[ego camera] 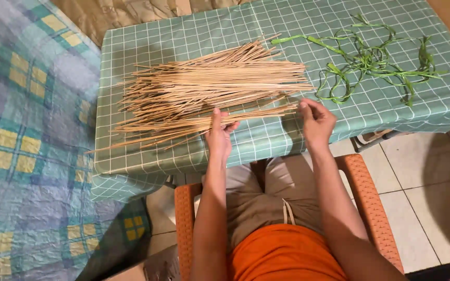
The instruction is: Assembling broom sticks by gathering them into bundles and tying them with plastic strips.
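Both bare forearms reach forward from the seated body, roughly parallel and slightly apart. The left hand (219, 136) is turned with its palm inward, thumb up, fingers curled closed in a loose grip. The right hand (316, 122) sits a little farther forward, wrist straight, its fingertips (304, 106) pinched together and pointing toward the left hand.

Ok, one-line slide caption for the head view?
Seated person's left hand and right hand grip thin wooden sticks on a green checked tablecloth, green strips nearby.
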